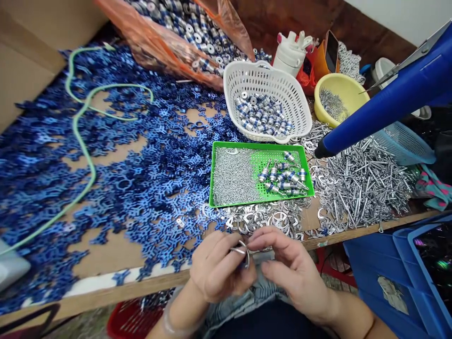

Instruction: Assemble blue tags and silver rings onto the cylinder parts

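Note:
My left hand (223, 267) is closed around curved silver metal pieces (241, 249), which cross between its fingers above the table's front edge. Part of what it grips is hidden by the fingers. My right hand (294, 270) is close beside it on the right. Its fingertips reach the edge of the metal pieces, while its thumb stays apart from the fingers, with nothing visible between. Just beyond my hands lie loose curved silver clips (278, 217). Behind them is a green tray (211, 188) with tiny silver parts on the left and silver-and-blue cylindrical fittings (273, 174) on the right.
Blue branched parts (158, 155) cover the table's left, with a pale green cord (83, 141) across them. A white basket (233, 77) holds more fittings. Silver rods (363, 183) pile up at right, under a blue tool (388, 94). Blue crates (374, 268) stand below right.

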Demonstrator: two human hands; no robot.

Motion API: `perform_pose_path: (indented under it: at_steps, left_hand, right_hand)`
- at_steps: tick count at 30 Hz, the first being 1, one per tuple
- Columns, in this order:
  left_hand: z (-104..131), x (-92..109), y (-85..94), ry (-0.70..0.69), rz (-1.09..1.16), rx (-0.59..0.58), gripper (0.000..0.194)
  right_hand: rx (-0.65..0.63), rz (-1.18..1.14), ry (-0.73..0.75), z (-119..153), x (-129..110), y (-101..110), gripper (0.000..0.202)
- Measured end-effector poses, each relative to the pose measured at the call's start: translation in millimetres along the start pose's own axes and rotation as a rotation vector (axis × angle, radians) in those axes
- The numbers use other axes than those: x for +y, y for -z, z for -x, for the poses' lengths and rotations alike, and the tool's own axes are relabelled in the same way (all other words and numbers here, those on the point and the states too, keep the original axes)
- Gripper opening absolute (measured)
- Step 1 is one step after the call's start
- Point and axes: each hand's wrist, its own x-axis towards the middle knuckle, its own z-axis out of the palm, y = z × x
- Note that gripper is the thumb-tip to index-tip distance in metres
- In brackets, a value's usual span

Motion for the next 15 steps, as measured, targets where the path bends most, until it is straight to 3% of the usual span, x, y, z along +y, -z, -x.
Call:
perform_pose_path:
  at_steps: [4, 7, 12, 15]
  left_hand:
    - [-1.9, 0.3, -1.5, 0.113, 0.157, 0.045, 0.016]
    - [-2.7, -0.4, -3.5, 0.159, 0.242, 0.104, 0.016]
    - [2.7, -2.7, -8.4, 0.134, 0.276, 0.121, 0.028]
    - [5.6, 2.0, -10.4, 0.206, 0.44, 0.106, 0.03]
  right_hand:
    - [-0.008, -0.1, -0.122, -3.1, 1.2, 1.1, 0.039]
    - [-0.066, -0.003, -0.089, -6.0, -2.8, 4.2, 0.048]
    - [-0.082, 0.282, 0.102, -3.8, -11.2, 3.3, 0.034]
    - [-0.112, 0.684, 0.422, 5.6, -13.7, -2.8, 0.037]
